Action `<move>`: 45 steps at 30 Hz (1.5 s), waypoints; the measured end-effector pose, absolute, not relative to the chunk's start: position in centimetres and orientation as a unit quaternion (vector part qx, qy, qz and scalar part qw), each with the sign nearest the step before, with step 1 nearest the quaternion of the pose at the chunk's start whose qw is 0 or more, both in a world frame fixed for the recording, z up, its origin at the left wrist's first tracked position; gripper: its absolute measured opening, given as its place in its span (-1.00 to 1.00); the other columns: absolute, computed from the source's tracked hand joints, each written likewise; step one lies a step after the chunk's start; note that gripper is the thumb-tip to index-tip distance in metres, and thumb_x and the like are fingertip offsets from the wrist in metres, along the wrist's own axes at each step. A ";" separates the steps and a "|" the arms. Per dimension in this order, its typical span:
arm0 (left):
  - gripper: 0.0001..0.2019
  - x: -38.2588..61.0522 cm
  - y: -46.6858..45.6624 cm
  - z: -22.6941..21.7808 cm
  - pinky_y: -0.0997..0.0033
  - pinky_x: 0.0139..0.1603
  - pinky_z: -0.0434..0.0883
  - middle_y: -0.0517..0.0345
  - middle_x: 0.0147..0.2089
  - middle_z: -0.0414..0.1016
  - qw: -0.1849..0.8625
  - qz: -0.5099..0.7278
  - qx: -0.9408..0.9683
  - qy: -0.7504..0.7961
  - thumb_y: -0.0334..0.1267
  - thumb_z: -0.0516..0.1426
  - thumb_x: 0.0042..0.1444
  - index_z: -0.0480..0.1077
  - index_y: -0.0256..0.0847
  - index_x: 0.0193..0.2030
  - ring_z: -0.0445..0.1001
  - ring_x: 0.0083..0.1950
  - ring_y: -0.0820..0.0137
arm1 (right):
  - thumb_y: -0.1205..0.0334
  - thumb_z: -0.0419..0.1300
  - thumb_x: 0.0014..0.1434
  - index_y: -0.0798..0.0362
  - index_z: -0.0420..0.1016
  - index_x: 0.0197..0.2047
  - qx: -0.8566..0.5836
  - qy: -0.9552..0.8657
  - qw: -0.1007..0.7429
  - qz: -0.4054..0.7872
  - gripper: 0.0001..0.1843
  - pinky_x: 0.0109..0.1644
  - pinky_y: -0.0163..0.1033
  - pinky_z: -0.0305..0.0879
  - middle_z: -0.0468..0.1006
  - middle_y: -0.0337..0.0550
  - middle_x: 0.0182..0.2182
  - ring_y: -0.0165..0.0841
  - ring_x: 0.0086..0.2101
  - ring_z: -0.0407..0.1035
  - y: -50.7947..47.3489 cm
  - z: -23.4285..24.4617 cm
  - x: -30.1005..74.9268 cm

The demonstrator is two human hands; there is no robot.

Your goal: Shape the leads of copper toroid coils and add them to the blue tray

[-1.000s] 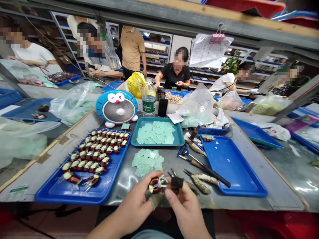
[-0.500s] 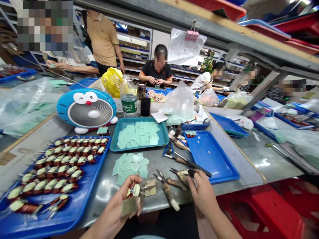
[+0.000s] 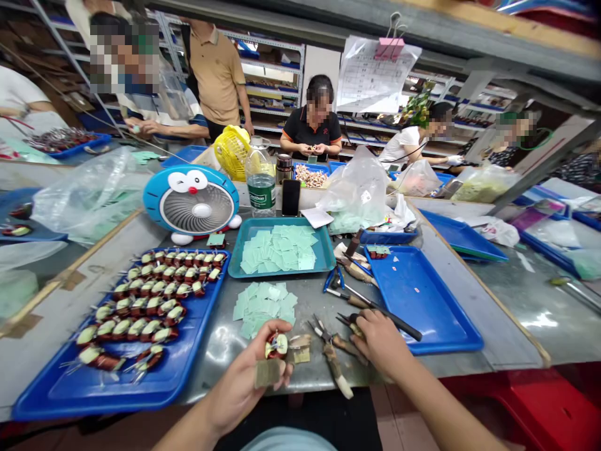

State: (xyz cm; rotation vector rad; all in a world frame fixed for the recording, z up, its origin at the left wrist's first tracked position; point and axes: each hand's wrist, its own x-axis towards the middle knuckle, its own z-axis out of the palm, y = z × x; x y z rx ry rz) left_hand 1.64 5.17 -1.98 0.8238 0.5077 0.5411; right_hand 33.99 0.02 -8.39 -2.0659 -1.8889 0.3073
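In my left hand [image 3: 244,376], closed near the bench's front edge, is a small copper-wound coil [image 3: 276,346] with a pale yellow-green top. Olive-brown tape is wrapped around fingers of that hand, and a taped piece [image 3: 299,349] shows just right of the coil. My right hand [image 3: 380,341] is closed over the handles of dark-tipped pliers [image 3: 345,319], which lie on the bench. Between the hands rests a second pair of pliers [image 3: 328,347] with tape-wrapped handles, jaws apart. Beyond my left hand lies a loose pile of pale green paper squares [image 3: 265,307].
Rows of similar coils fill a blue tray [image 3: 164,391] at left. A teal tray [image 3: 235,266] holds more green squares. Blue-handled cutters [image 3: 332,279] and a black-handled tool [image 3: 399,322] lie beside the right blue tray [image 3: 462,338]. A fan [image 3: 190,200] and bottle [image 3: 261,188] stand behind.
My right hand has moved in over the pliers and closed around their handles. My left hand still holds the coil. The camera view has shifted, so the bench sits further right.
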 end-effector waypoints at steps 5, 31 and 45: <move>-0.54 1.6 5.2 -1.5 0.34 -0.15 0.26 0.12 -0.19 0.45 0.854 0.290 0.372 0.221 -0.04 0.22 0.32 0.24 -0.10 0.26 0.37 -0.25 0.40 | 0.01 0.24 0.21 0.17 0.50 -0.36 -0.729 -0.618 0.252 0.150 -0.65 0.04 -0.24 0.32 0.50 -0.04 -0.23 -0.31 -0.13 0.37 -0.4 -6.0 35.5; -0.49 3.1 5.1 -1.1 0.36 -0.08 0.42 0.15 -0.21 0.59 0.713 0.318 0.490 0.388 0.13 0.36 0.11 0.41 -0.15 0.04 0.52 -0.25 0.36 | 0.11 0.08 0.40 0.09 0.53 0.01 -0.745 -0.617 0.239 0.084 -0.70 0.35 0.01 0.08 0.28 -0.06 0.27 -0.18 0.17 0.18 -1.0 -6.7 30.9; -0.42 2.4 4.5 -1.2 0.31 -0.12 0.43 0.07 -0.18 0.56 0.702 0.328 0.502 0.385 0.12 0.35 0.12 0.42 -0.17 0.15 0.47 -0.28 0.34 | 0.12 0.29 0.18 0.15 0.49 -0.29 -0.734 -0.586 0.280 0.200 -0.76 0.18 -0.07 0.31 0.47 -0.02 -0.15 -0.20 -0.03 0.34 -0.5 -7.1 28.4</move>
